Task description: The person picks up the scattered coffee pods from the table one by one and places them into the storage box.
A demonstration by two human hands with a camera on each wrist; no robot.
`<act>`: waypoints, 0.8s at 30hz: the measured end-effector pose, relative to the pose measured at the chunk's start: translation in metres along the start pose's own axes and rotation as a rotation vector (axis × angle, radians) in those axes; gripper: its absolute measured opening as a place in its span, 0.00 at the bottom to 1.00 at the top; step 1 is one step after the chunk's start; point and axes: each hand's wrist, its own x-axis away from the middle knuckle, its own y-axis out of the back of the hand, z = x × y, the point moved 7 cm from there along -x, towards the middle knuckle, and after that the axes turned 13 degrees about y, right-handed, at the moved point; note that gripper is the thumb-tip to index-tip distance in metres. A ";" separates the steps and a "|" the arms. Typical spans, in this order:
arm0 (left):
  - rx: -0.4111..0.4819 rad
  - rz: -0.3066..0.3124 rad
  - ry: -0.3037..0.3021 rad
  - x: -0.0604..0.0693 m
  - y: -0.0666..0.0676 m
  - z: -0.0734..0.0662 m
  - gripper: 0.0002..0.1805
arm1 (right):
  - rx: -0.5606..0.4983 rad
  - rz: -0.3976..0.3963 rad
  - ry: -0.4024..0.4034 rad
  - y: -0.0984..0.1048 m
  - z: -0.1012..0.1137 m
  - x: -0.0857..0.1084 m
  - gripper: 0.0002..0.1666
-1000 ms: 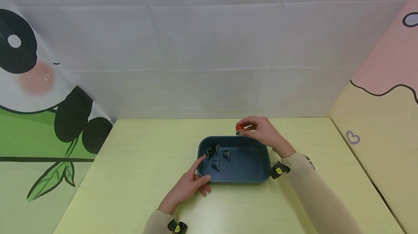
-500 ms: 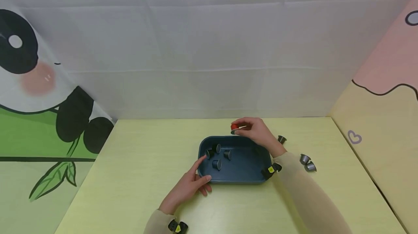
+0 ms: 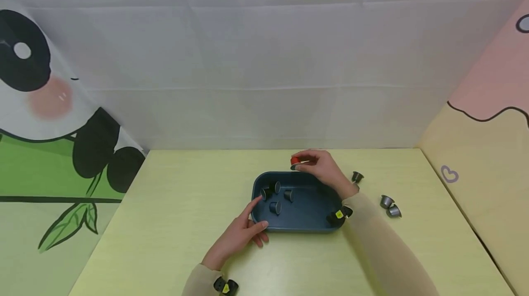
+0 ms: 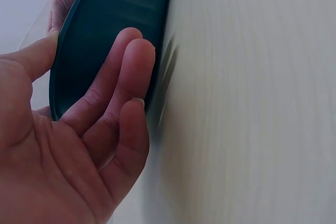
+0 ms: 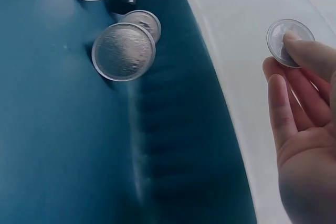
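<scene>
The right hand pinches a red coffee capsule above the far rim of a dark blue tray. In the right wrist view, the thumb lies on the silver lid of the held capsule, with fingers behind it. Several dark coffee capsules lie on their sides in the tray's left half. The left hand holds the tray's near left corner, index finger at the left rim and thumb at the front rim. Its other fingers curl loosely outside the tray wall in the left wrist view.
To the right of the tray, a dark capsule stands near the right forearm. Two grey capsules lie together farther right on the pale yellow table. A white sheet rises behind the table.
The right hand has moved slightly left with the red capsule along the tray's far side. Its arm now uncovers capsules on the right. The left hand stays at the tray's corner.
</scene>
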 end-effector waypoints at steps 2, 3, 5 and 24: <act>-0.002 0.000 0.000 0.000 0.000 0.000 0.41 | -0.015 0.010 -0.001 -0.002 -0.003 0.001 0.21; -0.004 0.000 0.000 0.000 0.000 0.000 0.41 | -0.020 0.015 0.000 -0.003 -0.005 0.001 0.21; -0.011 -0.003 0.000 0.000 0.000 -0.001 0.40 | -0.033 0.029 0.008 -0.006 -0.006 0.000 0.21; 0.004 0.003 0.012 0.000 -0.001 0.000 0.40 | -0.006 0.341 0.047 -0.039 -0.033 0.004 0.20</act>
